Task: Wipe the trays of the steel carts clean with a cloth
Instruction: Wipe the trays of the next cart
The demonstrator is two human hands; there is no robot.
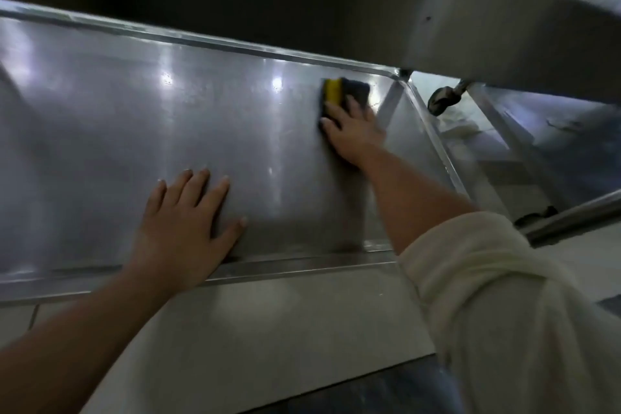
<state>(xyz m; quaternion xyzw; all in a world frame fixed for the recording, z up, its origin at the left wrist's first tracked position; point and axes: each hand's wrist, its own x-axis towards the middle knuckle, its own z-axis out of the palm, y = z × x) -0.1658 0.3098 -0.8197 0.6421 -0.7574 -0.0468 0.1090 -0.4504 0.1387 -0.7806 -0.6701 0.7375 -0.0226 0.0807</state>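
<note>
We are mid-wipe on the lower tray (pixel 168 118) of the steel cart. Our right hand (pixel 353 133) presses a dark cloth (pixel 342 92) with a yellow band flat near the tray's far right corner; our left hand (pixel 181 228), fingers spread, braces on the near rim. Next, sweep leftward across the dull, streaked steel.

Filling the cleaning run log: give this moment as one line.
right hand: presses yellow-and-dark cloth | place: lower steel tray, far right corner | left hand: flat on tray, near rim
</note>
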